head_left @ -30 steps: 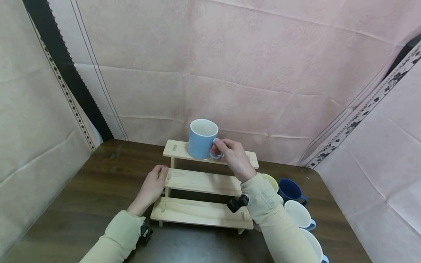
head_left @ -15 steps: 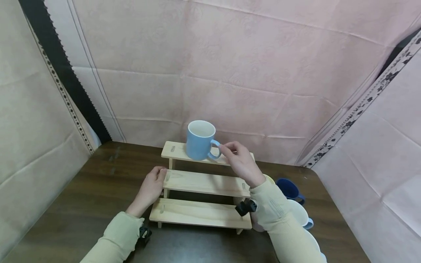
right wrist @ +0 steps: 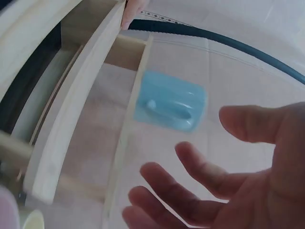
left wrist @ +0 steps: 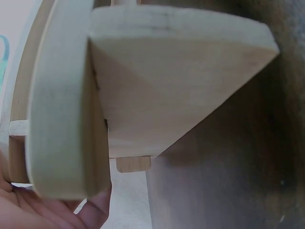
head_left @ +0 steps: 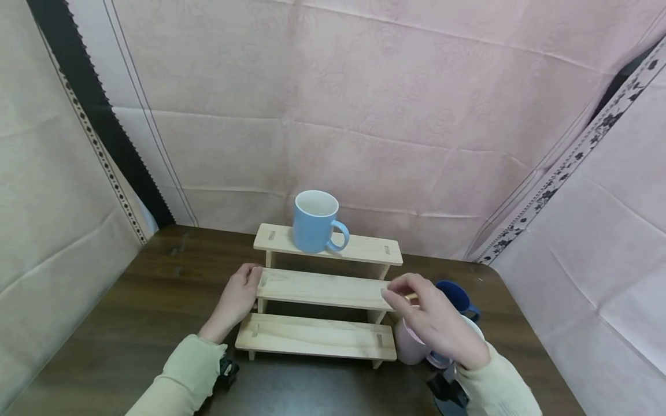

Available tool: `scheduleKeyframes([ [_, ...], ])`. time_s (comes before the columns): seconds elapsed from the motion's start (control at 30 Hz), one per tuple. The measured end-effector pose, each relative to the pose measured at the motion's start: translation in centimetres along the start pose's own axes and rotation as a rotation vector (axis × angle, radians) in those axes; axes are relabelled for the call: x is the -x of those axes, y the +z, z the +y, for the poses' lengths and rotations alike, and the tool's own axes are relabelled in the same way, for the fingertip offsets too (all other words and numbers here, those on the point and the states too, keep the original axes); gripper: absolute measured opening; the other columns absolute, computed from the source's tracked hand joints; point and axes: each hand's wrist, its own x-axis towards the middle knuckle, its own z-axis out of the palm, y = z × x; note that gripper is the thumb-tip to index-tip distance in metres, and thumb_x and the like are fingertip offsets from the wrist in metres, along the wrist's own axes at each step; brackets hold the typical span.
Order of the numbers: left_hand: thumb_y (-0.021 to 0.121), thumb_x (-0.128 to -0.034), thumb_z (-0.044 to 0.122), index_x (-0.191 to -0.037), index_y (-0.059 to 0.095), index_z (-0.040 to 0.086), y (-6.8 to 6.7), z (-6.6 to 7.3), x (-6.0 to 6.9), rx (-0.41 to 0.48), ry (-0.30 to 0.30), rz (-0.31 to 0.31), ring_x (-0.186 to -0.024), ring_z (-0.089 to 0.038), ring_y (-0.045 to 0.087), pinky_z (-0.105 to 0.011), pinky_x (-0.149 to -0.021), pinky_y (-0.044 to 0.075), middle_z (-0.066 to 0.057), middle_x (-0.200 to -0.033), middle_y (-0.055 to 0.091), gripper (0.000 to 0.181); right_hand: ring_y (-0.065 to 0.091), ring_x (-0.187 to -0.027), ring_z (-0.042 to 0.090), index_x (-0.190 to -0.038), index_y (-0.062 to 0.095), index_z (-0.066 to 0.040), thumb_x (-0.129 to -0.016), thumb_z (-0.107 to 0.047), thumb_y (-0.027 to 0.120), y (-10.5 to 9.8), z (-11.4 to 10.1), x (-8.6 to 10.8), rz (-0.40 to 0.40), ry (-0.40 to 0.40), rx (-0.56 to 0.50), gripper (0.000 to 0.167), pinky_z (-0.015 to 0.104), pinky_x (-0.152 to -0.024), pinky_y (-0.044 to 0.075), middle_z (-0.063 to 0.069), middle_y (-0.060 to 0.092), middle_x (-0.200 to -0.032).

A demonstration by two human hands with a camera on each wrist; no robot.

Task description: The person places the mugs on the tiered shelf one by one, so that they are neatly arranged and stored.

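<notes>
Right grip (head_left: 436, 320) parted, empty; rack (head_left: 322, 288) held by left grip (head_left: 236, 297); pink mug (head_left: 409, 345) could be knocked by careless reaching.

The left sleeve (head_left: 177, 378) and right sleeve (head_left: 502, 386) are long, loose and pale cream, the left with a faint greenish cast; soft creases run across the left cuff (head_left: 200, 357); a small black device (head_left: 227, 370) shows beneath it; a chunkier, angular black block (head_left: 447, 390) sits at the right wrist; both hands are bare.
</notes>
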Motion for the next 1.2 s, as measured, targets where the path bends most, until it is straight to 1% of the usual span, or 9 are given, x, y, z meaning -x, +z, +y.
scheduleKeyframes([
  [0.1, 0.034, -0.1078, 0.026, -0.132, 0.046, -0.005, -0.1, 0.0, 0.0, -0.002, 0.002, 0.006, -0.063, -0.021, 0.054, -0.033, -0.056, 0.049, -0.024, -0.108, 0.057, 0.041, 0.059, -0.101, 0.011, -0.113, 0.06, -0.021, -0.095, -0.054, 0.055, -0.9, 0.6, 2.4, 0.017, 0.064, 0.019, 0.038, 0.037, -0.089, 0.049, -0.006, 0.06, -0.111],
  [0.27, 0.034, -0.1078, 0.028, -0.133, 0.045, -0.006, -0.3, 0.0, 0.1, -0.002, 0.001, 0.011, -0.06, -0.021, 0.053, -0.033, -0.055, 0.048, -0.023, -0.106, 0.057, 0.043, 0.055, -0.111, 0.018, -0.119, 0.058, -0.022, -0.095, -0.057, 0.05, -2.2, 2.8, 6.0, 0.108, 0.151, 0.157, 0.043, 0.043, -0.089, 0.048, -0.003, 0.058, -0.12],
  [0.37, 0.033, -0.1079, 0.027, -0.133, 0.045, -0.006, -0.5, 0.0, 0.2, -0.006, -0.002, 0.017, -0.059, -0.021, 0.052, -0.033, -0.055, 0.047, -0.024, -0.106, 0.058, 0.043, 0.056, -0.11, 0.026, -0.121, 0.057, -0.016, -0.097, -0.053, 0.051, -2.6, 5.0, 7.7, 0.221, 0.232, 0.202, 0.044, 0.037, -0.084, 0.05, 0.004, 0.057, -0.122],
  [0.5, 0.032, -0.108, 0.029, -0.135, 0.043, -0.006, -0.6, -0.1, 0.2, -0.009, -0.008, 0.015, -0.06, -0.023, 0.053, -0.033, -0.055, 0.046, -0.025, -0.109, 0.057, 0.045, 0.059, -0.106, 0.033, -0.12, 0.059, -0.01, -0.097, -0.046, 0.056, -2.4, 8.8, 9.7, 0.456, 0.396, 0.195, 0.043, 0.016, -0.07, 0.044, 0.01, 0.057, -0.117],
  [0.63, 0.031, -0.108, 0.029, -0.136, 0.041, -0.006, -0.6, -0.3, 0.2, -0.007, -0.01, 0.009, -0.062, -0.023, 0.053, -0.033, -0.056, 0.047, -0.027, -0.114, 0.055, 0.046, 0.057, -0.103, 0.031, -0.116, 0.062, -0.008, -0.096, -0.047, 0.056, -2.1, 12.3, 11.0, 0.607, 0.572, 0.194, 0.044, 0.018, -0.065, 0.039, 0.011, 0.056, -0.113],
  [0.8, 0.032, -0.1081, 0.028, -0.136, 0.042, -0.006, -0.7, -0.5, 0.3, -0.004, -0.012, 0.01, -0.063, -0.022, 0.053, -0.033, -0.057, 0.047, -0.027, -0.115, 0.055, 0.045, 0.057, -0.103, 0.035, -0.117, 0.059, -0.002, -0.096, -0.053, 0.051, -1.6, 16.0, 11.5, 0.587, 0.678, 0.152, 0.056, 0.032, -0.069, 0.048, 0.018, 0.054, -0.116],
  [0.87, 0.032, -0.1081, 0.028, -0.135, 0.042, -0.006, -0.6, -0.4, 0.4, 0.0, -0.012, 0.012, -0.063, -0.021, 0.053, -0.033, -0.056, 0.048, -0.027, -0.114, 0.055, 0.044, 0.061, -0.097, 0.033, -0.118, 0.059, 0.001, -0.095, -0.054, 0.051, -1.2, 17.2, 11.7, 0.574, 0.69, 0.116, 0.06, 0.03, -0.066, 0.05, 0.021, 0.057, -0.115],
  [1.07, 0.033, -0.1077, 0.03, -0.133, 0.045, -0.006, -0.4, -0.5, 0.5, 0.008, -0.005, 0.014, -0.059, -0.02, 0.052, -0.032, -0.055, 0.048, -0.026, -0.111, 0.056, 0.046, 0.056, -0.067, 0.001, -0.116, 0.06, 0.008, -0.095, -0.043, 0.057, -0.3, 20.0, 12.0, 0.544, 0.707, -0.033, 0.056, 0.019, -0.056, 0.047, 0.016, 0.069, -0.096],
  [1.2, 0.033, -0.1078, 0.029, -0.133, 0.045, -0.006, -0.3, -0.4, 0.4, 0.011, -0.002, 0.017, -0.057, -0.019, 0.051, -0.031, -0.053, 0.047, -0.026, -0.11, 0.057, 0.045, 0.058, -0.069, 0.004, -0.118, 0.058, 0.013, -0.097, -0.041, 0.054, 0.0, 21.1, 12.2, 0.463, 0.676, -0.055, 0.057, 0.021, -0.059, 0.049, 0.018, 0.07, -0.096],
])
